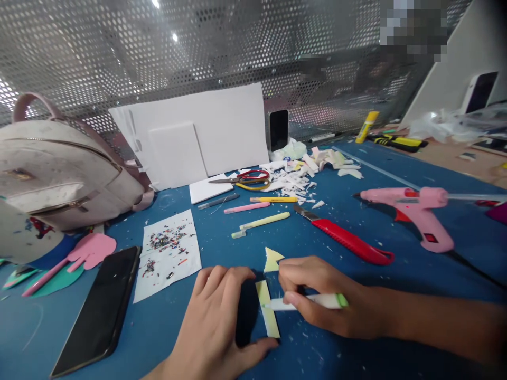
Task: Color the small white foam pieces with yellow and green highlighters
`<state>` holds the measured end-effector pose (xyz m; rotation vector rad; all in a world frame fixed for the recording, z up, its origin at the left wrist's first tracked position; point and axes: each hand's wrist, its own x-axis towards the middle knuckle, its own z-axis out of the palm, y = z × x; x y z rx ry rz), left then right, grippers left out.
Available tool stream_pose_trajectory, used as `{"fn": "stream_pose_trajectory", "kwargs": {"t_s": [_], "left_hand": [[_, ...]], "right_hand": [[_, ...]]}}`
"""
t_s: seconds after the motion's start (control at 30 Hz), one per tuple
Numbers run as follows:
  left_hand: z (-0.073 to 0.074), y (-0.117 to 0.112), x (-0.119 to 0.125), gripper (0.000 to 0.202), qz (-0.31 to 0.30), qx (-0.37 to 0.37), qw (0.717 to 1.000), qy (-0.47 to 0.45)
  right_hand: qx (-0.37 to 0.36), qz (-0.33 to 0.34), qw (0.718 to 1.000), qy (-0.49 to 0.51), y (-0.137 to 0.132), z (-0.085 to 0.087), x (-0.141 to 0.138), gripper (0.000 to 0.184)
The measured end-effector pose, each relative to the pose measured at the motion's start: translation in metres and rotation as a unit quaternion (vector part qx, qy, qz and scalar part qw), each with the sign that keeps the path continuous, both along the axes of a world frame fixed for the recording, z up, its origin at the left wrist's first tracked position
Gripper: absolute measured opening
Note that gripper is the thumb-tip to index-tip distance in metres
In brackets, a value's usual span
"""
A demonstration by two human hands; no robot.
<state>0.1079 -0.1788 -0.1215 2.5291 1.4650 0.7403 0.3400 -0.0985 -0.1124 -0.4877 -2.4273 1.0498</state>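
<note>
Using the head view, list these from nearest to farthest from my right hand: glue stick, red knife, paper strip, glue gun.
From your right hand:
1. Paper strip: just left, at the tip of the pen.
2. Red knife: ahead, slightly right.
3. Glue gun: farther right, beyond the knife.
4. Glue stick: far back, right of centre.

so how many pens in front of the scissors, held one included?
5: gray pen leftmost, pink pen beside it, yellow pen further right, pale-yellow pen nearer the camera, green-ended pen in the right hand. No others show.
</note>
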Motion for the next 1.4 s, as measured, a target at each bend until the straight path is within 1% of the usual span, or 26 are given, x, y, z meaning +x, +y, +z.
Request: {"fn": "stream_pose_trajectory", "kwargs": {"t_s": [0.13, 0.23, 0.33, 0.4, 0.47, 0.77, 0.93, 1.23, 1.3, 1.4], "left_hand": [[0.0024, 0.001, -0.0001, 0.071, 0.01, -0.032, 0.999, -0.014], [0.0022, 0.0022, 0.0, 0.074, 0.014, -0.049, 0.998, -0.023], [0.0017, 0.0027, -0.0003, 0.075, 0.014, -0.058, 0.998, -0.028], [0.0017, 0.0027, -0.0004, 0.075, 0.014, -0.059, 0.998, -0.029], [0.0018, 0.0023, -0.0003, 0.074, 0.014, -0.059, 0.998, -0.029], [0.0026, 0.0021, 0.0005, 0.074, 0.017, -0.064, 0.998, -0.022], [0.0036, 0.0004, 0.0005, 0.074, 0.013, -0.06, 0.998, -0.015], [0.0061, 0.0021, 0.0017, 0.071, 0.003, -0.044, 0.999, -0.01], [0.007, 0.0018, 0.0016, 0.071, 0.0, -0.039, 0.999, -0.007], [0.0066, 0.0009, 0.0015, 0.071, 0.008, -0.036, 0.999, -0.009]], "right_hand": [[0.0, 0.022, 1.0, 0.006, -0.0014, 0.0025, -0.0007, 0.02], [-0.019, 0.026, 0.999, 0.015, -0.0023, 0.0035, -0.0009, 0.021], [-0.032, -0.011, 0.999, 0.014, -0.0027, 0.0027, -0.0009, 0.021], [-0.014, -0.04, 0.999, 0.005, -0.0029, 0.002, -0.0013, 0.021], [0.006, -0.047, 0.999, 0.001, -0.0027, 0.0019, -0.0019, 0.021], [0.004, 0.02, 1.0, 0.006, -0.0027, 0.0021, -0.0017, 0.018], [0.007, 0.03, 1.0, 0.001, -0.0037, 0.0029, -0.0008, 0.018], [-0.001, 0.061, 0.998, 0.022, -0.0025, 0.0035, -0.003, 0.022], [-0.004, 0.057, 0.998, 0.021, -0.0024, 0.0041, -0.0027, 0.021], [-0.006, 0.022, 1.0, 0.018, -0.0033, 0.005, -0.0012, 0.021]]}}
